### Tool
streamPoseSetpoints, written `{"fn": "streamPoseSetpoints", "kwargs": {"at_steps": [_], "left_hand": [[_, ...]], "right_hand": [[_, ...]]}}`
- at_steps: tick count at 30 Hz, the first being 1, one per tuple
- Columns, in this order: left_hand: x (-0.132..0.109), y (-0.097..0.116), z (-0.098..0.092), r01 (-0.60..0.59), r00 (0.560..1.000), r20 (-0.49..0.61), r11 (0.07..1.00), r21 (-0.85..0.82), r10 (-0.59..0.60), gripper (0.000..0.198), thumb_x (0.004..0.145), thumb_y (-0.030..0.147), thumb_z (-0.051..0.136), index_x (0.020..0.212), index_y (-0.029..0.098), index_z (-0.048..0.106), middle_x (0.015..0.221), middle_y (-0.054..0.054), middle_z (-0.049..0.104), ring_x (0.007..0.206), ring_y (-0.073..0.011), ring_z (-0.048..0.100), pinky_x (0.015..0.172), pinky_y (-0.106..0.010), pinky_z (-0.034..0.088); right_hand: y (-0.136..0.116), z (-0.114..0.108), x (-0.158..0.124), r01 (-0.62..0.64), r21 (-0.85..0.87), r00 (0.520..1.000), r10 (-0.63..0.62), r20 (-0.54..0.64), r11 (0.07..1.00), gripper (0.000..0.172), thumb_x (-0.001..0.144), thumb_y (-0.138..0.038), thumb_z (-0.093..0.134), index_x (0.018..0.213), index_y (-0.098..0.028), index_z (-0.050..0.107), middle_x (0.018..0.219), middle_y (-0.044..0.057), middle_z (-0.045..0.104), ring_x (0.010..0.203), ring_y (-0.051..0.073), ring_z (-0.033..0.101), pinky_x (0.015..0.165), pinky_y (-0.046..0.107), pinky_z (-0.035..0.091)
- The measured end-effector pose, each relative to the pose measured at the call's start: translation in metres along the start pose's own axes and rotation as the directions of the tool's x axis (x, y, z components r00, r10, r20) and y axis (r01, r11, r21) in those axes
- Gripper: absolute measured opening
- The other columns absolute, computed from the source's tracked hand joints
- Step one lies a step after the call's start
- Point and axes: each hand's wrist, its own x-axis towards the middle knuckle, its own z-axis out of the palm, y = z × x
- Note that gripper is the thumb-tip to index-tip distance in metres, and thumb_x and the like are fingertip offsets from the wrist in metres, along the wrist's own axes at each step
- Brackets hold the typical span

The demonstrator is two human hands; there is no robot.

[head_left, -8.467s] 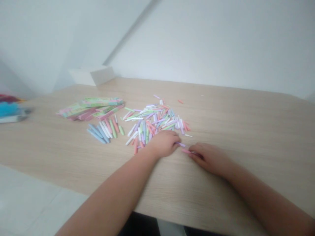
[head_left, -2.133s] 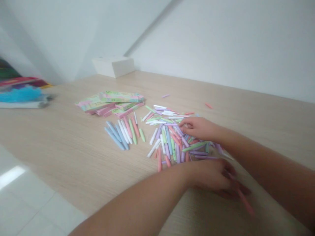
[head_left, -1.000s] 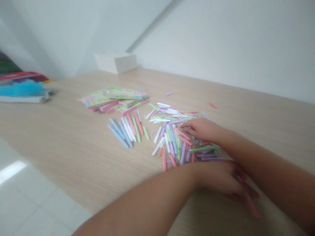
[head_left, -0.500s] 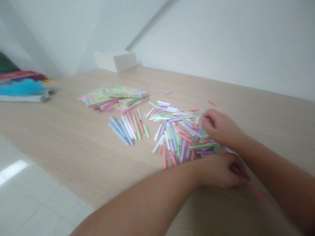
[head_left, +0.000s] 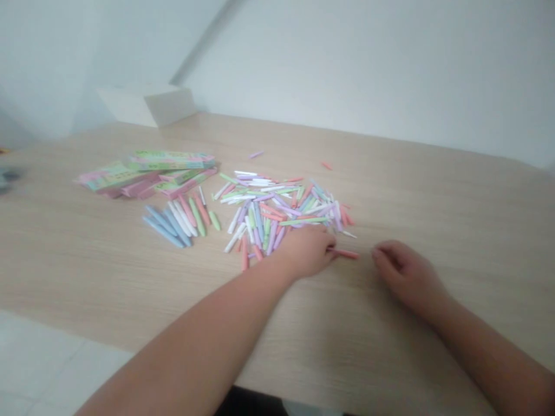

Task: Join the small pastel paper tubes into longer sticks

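My left grip [head_left: 306,251] lay at the near edge of the heap of pastel pens [head_left: 277,211], with its fingertips at one end of a pink pen [head_left: 344,253] that sat flat on the wooden surface [head_left: 433,346], just clear of the heap. I could not tell from the view whether those fingers were pinching the pen or only touching it, because the hand hid its end. My right grip [head_left: 405,271] rested a little farther to the right, its fingers loosely curled and holding nothing, near the pen's free end but not touching it. Having that one pen out on open surface was the tidy way to handle it: nothing lay across it, so my fingers could settle on it without dragging its neighbours from the heap. A low, light touch suited pens this slim. To the left of the heap lay a neat group of blue, white, pink and green pens [head_left: 177,222], nearly side by side, and beyond that sat a stack of colourful flat packets [head_left: 147,173]. A few stray pens lay apart, including a coral one [head_left: 326,166] towards the back of the surface.
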Motion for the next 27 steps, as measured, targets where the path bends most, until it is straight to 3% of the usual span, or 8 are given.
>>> {"fn": "streamPoseSetpoints", "kwargs": {"at_steps": [4,9,12,17,20,22,24,27], "left_hand": [[-0.002,0.005,0.008,-0.136,0.983,-0.150,0.967,-0.214,0.105,0.036,0.090,0.031,0.065,0.124,0.019,0.068,0.117,-0.009,0.067,0.111,-0.0219,0.062,0.099,-0.036,0.050],[0.004,0.018,0.028,-0.031,0.992,-0.105,0.648,-0.761,-0.075,0.031,0.090,0.029,0.066,0.117,0.013,0.069,0.104,-0.010,0.074,0.092,-0.0160,0.070,0.086,-0.029,0.055],[0.003,0.021,0.028,0.074,0.989,-0.016,0.589,-0.805,-0.146,0.023,0.089,0.030,0.068,0.104,0.013,0.073,0.093,-0.007,0.075,0.083,-0.0141,0.069,0.077,-0.026,0.054],[-0.001,0.019,0.020,0.197,0.979,0.134,0.561,-0.804,-0.152,0.023,0.086,0.031,0.070,0.095,0.011,0.074,0.078,-0.005,0.072,0.071,-0.0117,0.065,0.067,-0.022,0.049],[0.001,0.017,0.020,0.206,0.977,0.144,0.554,-0.806,-0.154,0.016,0.084,0.024,0.068,0.090,0.010,0.073,0.075,-0.004,0.071,0.068,-0.0105,0.063,0.064,-0.021,0.047],[0.003,0.016,0.020,0.220,0.974,0.154,0.536,-0.815,-0.164,0.013,0.082,0.019,0.066,0.091,0.010,0.071,0.075,-0.003,0.070,0.067,-0.0097,0.063,0.064,-0.021,0.046],[0.003,0.016,0.019,0.228,0.972,0.157,0.525,-0.820,-0.178,0.012,0.081,0.016,0.066,0.090,0.010,0.070,0.074,-0.002,0.069,0.066,-0.0092,0.063,0.064,-0.020,0.046],[0.003,0.015,0.018,0.223,0.972,0.148,0.509,-0.832,-0.183,0.010,0.081,0.017,0.068,0.088,0.011,0.067,0.070,0.000,0.067,0.063,-0.0082,0.061,0.061,-0.020,0.044]], "right_hand": [[-0.010,0.003,-0.003,0.107,0.001,0.993,-0.107,0.044,0.994,0.026,0.099,-0.045,0.047,0.099,-0.024,0.063,0.064,-0.001,0.061,0.057,0.019,0.056,0.055,0.030,0.040],[-0.015,0.009,-0.007,0.280,-0.030,0.952,-0.273,0.137,0.960,0.026,0.102,-0.038,0.047,0.111,-0.023,0.066,0.080,0.003,0.071,0.071,0.021,0.065,0.064,0.030,0.041],[-0.016,0.011,-0.007,0.320,-0.031,0.940,-0.313,0.136,0.947,0.026,0.103,-0.035,0.046,0.111,-0.023,0.067,0.094,0.007,0.075,0.084,0.023,0.068,0.072,0.032,0.042],[-0.018,0.014,-0.004,0.346,0.040,0.923,-0.347,0.168,0.937,0.023,0.101,-0.031,0.047,0.104,-0.022,0.068,0.093,0.007,0.072,0.083,0.022,0.065,0.072,0.033,0.041],[-0.010,0.015,0.000,0.271,0.227,0.938,-0.310,0.155,0.935,0.022,0.092,-0.026,0.055,0.111,-0.022,0.065,0.074,0.000,0.060,0.068,0.018,0.055,0.066,0.031,0.039],[-0.005,0.013,0.002,0.169,0.433,0.949,-0.264,0.171,0.886,0.039,0.082,-0.020,0.059,0.121,-0.022,0.060,0.070,-0.004,0.049,0.063,0.016,0.048,0.062,0.029,0.037],[-0.001,0.009,0.004,-0.010,0.662,0.940,-0.219,0.262,0.750,0.052,0.073,-0.014,0.058,0.124,-0.022,0.058,0.074,-0.005,0.045,0.064,0.014,0.046,0.060,0.028,0.037],[-0.001,0.006,0.004,-0.309,0.819,0.885,-0.169,0.434,0.484,0.048,0.068,-0.012,0.057,0.114,-0.023,0.061,0.079,-0.003,0.048,0.066,0.013,0.048,0.057,0.027,0.038]]}}
